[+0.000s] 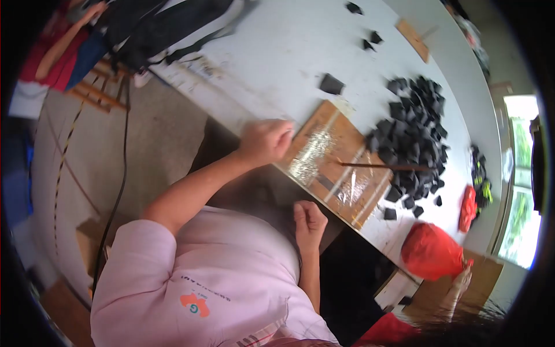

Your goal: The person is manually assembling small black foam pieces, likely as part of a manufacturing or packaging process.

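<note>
My left hand (266,142) is closed, with its fingers curled. It is slightly blurred, at the table's near edge just left of a brown wooden board (318,122). My right hand (310,224) is also closed, thumb against the fingers, in front of my body and below the board's near edge. Whatever either hand holds, if anything, is hidden. Shiny clear film or tape covers parts of the board. Across its right side lies a thin dark stick (370,166), reaching toward a heap of small black pieces (411,118). A single black piece (332,84) lies beyond the board.
The white table (260,69) carries more black scraps (370,40) and a small wooden strip (413,40) at the far side. Black bags (162,29) lie at the far left, near another person (58,58). A red plastic bag (430,251) sits at right, beside a cardboard box (485,280).
</note>
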`<state>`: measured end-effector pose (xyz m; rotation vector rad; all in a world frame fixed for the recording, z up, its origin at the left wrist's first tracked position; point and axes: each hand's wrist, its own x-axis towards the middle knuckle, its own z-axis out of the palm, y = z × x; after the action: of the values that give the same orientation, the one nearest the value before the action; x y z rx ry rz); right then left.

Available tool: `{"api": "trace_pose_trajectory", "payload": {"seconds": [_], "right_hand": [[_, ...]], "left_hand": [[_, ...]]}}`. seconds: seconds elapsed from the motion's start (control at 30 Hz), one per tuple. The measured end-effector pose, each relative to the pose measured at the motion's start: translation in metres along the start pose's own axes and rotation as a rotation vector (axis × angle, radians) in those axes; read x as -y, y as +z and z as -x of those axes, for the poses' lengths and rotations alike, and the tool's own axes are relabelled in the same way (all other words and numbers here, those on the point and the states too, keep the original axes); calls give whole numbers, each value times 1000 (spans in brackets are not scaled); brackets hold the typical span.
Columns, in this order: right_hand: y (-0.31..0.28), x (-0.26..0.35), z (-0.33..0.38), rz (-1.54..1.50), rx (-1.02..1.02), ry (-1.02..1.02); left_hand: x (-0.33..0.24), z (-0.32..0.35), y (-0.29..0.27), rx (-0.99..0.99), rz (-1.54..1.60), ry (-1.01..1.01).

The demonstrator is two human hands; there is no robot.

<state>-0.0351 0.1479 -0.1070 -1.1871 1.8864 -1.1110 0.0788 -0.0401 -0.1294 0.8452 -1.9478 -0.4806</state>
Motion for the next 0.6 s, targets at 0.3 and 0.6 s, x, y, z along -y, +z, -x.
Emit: {"api": "trace_pose_trajectory", "payload": {"seconds": [0.3,0.6], "right_hand": [[25,14,-36,176,58,-182],[36,39,-58,165,-40,51]], "left_hand": [[4,12,-4,-65,8,52],[5,9,2,-70,163,-15]]}}
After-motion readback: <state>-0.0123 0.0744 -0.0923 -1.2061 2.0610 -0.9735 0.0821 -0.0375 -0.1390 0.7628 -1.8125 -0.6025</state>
